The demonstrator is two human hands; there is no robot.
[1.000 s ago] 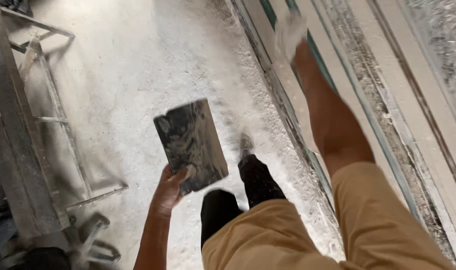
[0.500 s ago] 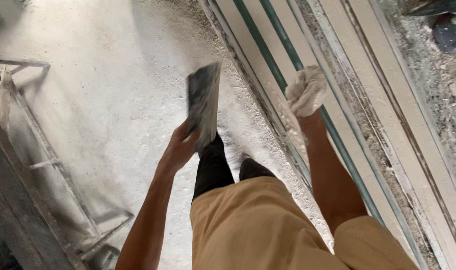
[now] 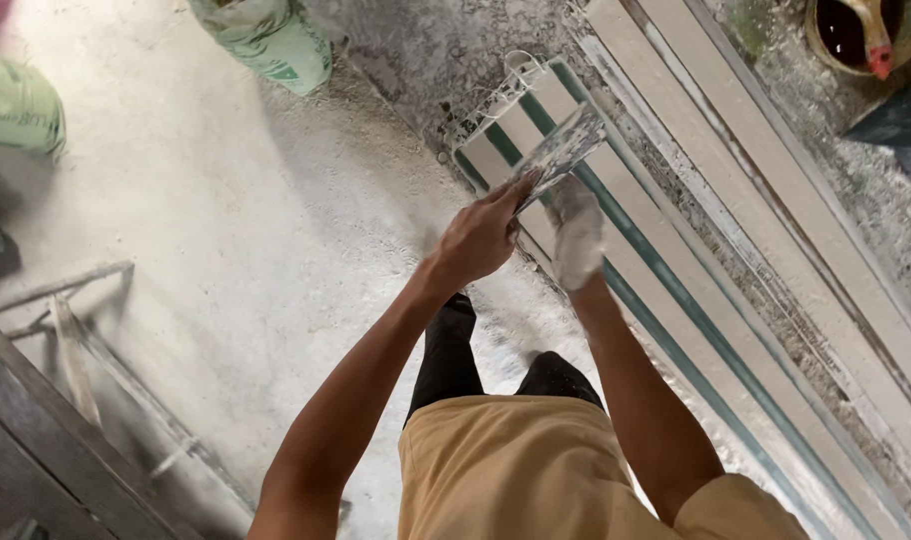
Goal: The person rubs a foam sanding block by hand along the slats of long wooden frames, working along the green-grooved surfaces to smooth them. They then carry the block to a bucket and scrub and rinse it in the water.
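My left hand (image 3: 481, 238) grips a flat rectangular plate (image 3: 561, 152) smeared with grey-white plaster, held edge-up in front of me. My right hand (image 3: 578, 232), caked white with plaster, is just below the plate's lower edge, touching it or nearly so; its fingers are curled and I cannot see whether anything is in them. Both hands hover over long white moulded strips (image 3: 666, 250) with green lines that lie on the ground to my right. My legs in tan shorts (image 3: 516, 470) and black boots show below.
Two green sacks (image 3: 266, 35) stand at the top left. A metal frame (image 3: 86, 360) lies on the dusty floor at the left. A dark round bucket (image 3: 861, 35) sits at the top right. More long strips (image 3: 776, 180) run diagonally at the right.
The plate has moved forward and to the right, from beside my leg to over the strips. My right hand came in under it. The view has swung forward, showing the sacks and bucket.
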